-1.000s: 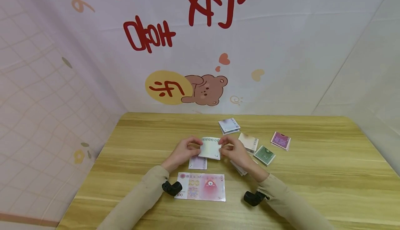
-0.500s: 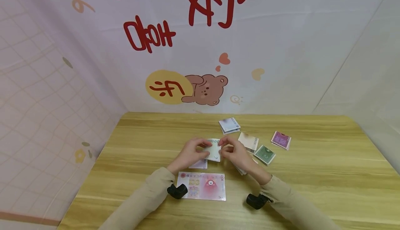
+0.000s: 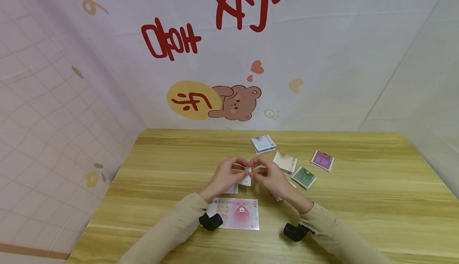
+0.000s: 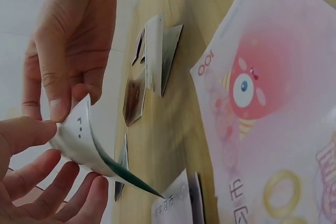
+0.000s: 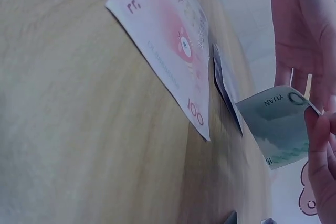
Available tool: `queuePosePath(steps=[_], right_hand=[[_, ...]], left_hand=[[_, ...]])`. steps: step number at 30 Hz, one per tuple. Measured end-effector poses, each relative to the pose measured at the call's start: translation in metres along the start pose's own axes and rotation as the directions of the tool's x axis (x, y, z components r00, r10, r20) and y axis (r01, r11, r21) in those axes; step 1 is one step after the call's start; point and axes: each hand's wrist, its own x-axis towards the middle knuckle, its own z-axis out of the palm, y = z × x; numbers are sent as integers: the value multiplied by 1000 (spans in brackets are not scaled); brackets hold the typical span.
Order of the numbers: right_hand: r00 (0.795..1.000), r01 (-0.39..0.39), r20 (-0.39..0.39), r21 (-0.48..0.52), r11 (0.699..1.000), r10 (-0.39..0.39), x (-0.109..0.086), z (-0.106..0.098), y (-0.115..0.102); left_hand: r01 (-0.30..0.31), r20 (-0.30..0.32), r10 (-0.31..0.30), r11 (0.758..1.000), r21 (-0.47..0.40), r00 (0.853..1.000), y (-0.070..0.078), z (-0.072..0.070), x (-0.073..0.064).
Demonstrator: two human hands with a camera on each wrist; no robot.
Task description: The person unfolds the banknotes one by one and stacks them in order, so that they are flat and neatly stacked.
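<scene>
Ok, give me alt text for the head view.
Left hand and right hand pinch a pale-green paper note above a wood-grain table. A flat pink paper 100 note lies nearer the wearer; folded paper notes lie to the right.

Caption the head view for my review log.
Left hand and right hand pinch a pale play banknote above a wooden table, beyond a flat pink 100 note, folded notes nearby.

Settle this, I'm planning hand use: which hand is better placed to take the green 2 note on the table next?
Probably the right hand: it is nearer the green 2 note, while the left hand would likely have to reach past it. Both hands seem to pinch the held note.
</scene>
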Motion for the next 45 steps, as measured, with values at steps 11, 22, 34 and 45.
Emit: queuePosePath(steps=[11, 22, 34, 45], right_hand=[[995, 102, 0, -22, 994, -102, -1, 3, 0], [993, 115, -13, -65, 991, -116, -6, -2, 2], [993, 62, -82, -245, 968, -84, -12, -15, 6], [992, -51, -123, -349, 936, 8, -13, -26, 8]], left_hand=[[56, -42, -60, 995, -79, 997, 10, 1, -3], [84, -71, -91, 992, -91, 993, 7, -5, -4], [56, -208, -68, 997, -61, 976, -41, -16, 1], [76, -231, -82, 997, -34, 969, -52, -32, -6]])
